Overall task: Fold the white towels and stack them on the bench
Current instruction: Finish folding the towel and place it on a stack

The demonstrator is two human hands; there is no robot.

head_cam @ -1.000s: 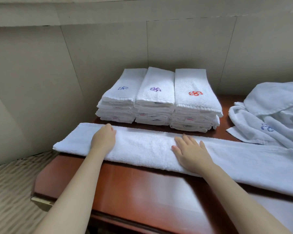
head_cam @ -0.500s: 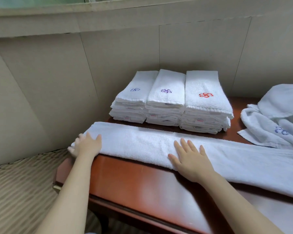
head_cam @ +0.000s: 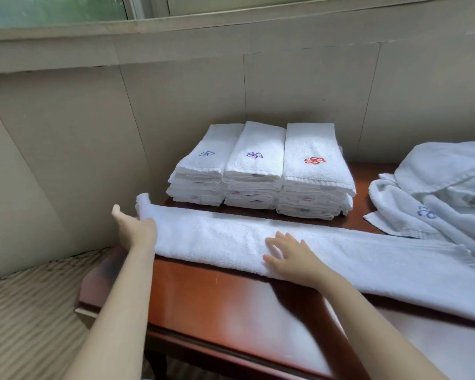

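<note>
In front of the folded towel stacks (head_cam: pixel 261 171), the long towel (head_cam: pixel 327 259) lies on the counter (head_cam: pixel 217 305). Left hand (head_cam: pixel 136 229) grips its lifted end; right hand (head_cam: pixel 291 256) presses flat. Uneven pulling could skew the fold.

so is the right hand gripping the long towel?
No. The right hand lies flat with fingers spread on the long towel, pressing it to the bench.
</note>
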